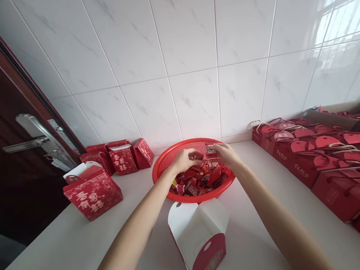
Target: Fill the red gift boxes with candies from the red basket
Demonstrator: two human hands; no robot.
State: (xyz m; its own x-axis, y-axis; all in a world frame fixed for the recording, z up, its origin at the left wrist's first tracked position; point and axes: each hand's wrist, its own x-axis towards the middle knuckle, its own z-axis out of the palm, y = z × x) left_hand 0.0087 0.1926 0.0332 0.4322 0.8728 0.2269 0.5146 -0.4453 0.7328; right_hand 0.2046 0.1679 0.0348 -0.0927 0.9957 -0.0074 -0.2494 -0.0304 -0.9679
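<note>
A red plastic basket [196, 198] with a perforated wall holds a heap of wrapped candies [197, 180]. Both hands are over it. My right hand [228, 156], at the basket's right side, pinches a small red wrapped candy [211, 149] with a white, dark-printed patch. Curled fingers close my left hand [185, 160] on the other side; whatever lies in them is hidden. In front of the basket, close to me, stands an open gift box [209, 257], red outside and white inside, its flaps spread and its bottom bare.
Several red boxes with white lettering [93, 194] stand at the left on the white tabletop [139, 245]. Rows of closed red boxes with cord handles [321, 147] fill the right side, beside an open carton [334, 120]. A tiled wall [192, 104] rises behind; a dark door [1, 126] is at left.
</note>
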